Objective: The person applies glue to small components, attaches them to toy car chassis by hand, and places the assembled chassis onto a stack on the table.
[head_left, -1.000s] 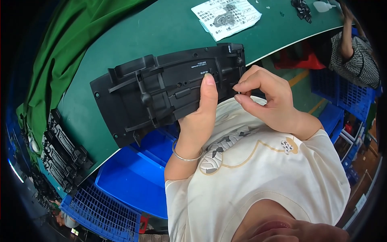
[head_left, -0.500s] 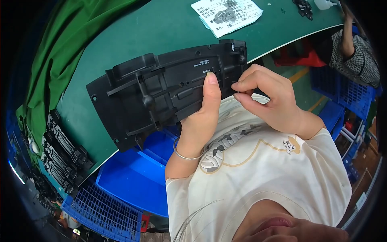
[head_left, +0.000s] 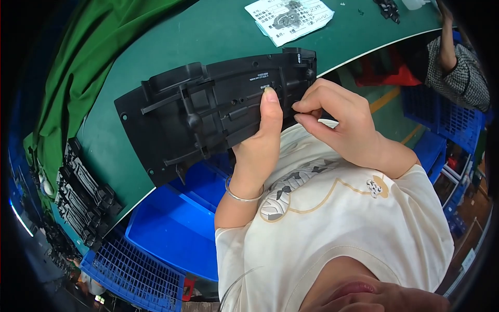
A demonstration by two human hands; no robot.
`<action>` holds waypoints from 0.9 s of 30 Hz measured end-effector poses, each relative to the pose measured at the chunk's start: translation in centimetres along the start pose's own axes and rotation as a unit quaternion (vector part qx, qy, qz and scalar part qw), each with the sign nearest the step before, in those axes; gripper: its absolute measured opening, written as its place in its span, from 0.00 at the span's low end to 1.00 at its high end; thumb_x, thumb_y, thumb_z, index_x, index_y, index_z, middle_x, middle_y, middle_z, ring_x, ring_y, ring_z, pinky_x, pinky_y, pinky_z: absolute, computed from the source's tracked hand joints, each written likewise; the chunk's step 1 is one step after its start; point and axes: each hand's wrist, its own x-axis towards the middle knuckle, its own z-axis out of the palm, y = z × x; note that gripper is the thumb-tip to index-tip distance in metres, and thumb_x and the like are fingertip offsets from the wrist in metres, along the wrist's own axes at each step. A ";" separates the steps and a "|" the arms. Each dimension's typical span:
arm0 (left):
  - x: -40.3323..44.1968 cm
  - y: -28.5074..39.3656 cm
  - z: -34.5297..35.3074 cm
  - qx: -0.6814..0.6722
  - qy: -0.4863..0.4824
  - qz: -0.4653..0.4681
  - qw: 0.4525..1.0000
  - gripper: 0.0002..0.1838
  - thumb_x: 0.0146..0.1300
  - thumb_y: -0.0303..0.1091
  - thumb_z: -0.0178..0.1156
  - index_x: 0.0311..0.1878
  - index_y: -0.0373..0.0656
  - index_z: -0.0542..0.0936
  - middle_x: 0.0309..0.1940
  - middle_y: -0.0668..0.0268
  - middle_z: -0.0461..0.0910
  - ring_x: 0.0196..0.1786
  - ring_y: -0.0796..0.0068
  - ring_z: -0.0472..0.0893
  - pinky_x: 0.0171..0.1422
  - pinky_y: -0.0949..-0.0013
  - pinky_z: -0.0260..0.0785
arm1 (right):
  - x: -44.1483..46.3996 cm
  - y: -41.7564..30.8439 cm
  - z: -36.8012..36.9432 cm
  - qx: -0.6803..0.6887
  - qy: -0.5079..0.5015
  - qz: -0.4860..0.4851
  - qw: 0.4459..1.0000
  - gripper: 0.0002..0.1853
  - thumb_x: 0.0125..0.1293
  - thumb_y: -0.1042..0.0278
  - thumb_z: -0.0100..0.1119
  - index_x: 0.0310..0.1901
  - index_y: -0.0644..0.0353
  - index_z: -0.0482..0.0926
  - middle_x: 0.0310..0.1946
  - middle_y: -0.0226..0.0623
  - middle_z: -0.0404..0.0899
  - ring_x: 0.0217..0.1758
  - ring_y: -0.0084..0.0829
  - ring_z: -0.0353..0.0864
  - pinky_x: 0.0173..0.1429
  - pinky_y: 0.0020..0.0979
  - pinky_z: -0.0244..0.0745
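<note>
Spanning the near edge of the green table (head_left: pixel 208 39), a black moulded plastic panel (head_left: pixel 215 112) is held partly over the tabletop and partly beyond it; contact with the table cannot be confirmed. The panel is grasped by the left hand (head_left: pixel 261 140), with the thumb laid on the ribbed face and the other fingers hidden behind. The right hand (head_left: pixel 343 117) is positioned outside the table's near edge, its thumb and forefinger tips brought nearly together beside the panel's lower border; whether anything small is pinched there cannot be told.

Risk is judged to lie in the one-handed support: should the thumb's pressure slacken, the panel's left end could be tipped against the table edge and its projecting ribs scuffed. Any small item at the right fingertips could be lost off the table edge through a loose pinch.

The ribbed face is presented upward. The long axis is aligned roughly with the table's near edge, the broader end being directed toward the table's left end, where stacked black plastic parts (head_left: pixel 83 195) are placed.
</note>
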 end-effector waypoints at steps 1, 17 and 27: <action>0.0 0.1 0.1 -0.002 0.001 -0.001 1.000 0.09 0.58 0.28 0.53 0.41 0.35 0.72 0.37 0.66 0.73 0.38 0.78 0.71 0.45 0.74 0.64 | -0.1 -0.1 0.0 -0.002 -0.004 0.005 1.000 0.12 0.43 0.86 0.61 0.31 0.68 0.74 0.26 0.36 0.72 0.26 0.25 0.72 0.28 0.21 0.67; -0.2 0.1 1.1 0.044 0.044 0.041 0.997 0.06 0.58 0.25 0.51 0.37 0.34 0.74 0.30 0.66 0.75 0.31 0.78 0.73 0.36 0.74 0.68 | -0.4 -0.1 0.7 -0.005 0.049 0.032 0.998 0.06 0.49 0.81 0.56 0.24 0.65 0.69 0.22 0.32 0.64 0.23 0.22 0.70 0.24 0.20 0.65; -0.5 0.0 0.6 0.007 0.022 0.001 1.000 0.09 0.59 0.29 0.53 0.40 0.36 0.74 0.36 0.66 0.74 0.38 0.78 0.72 0.44 0.74 0.65 | -0.9 0.3 0.2 0.085 0.041 0.082 0.992 0.12 0.49 0.79 0.58 0.36 0.63 0.68 0.23 0.29 0.63 0.24 0.18 0.65 0.27 0.17 0.62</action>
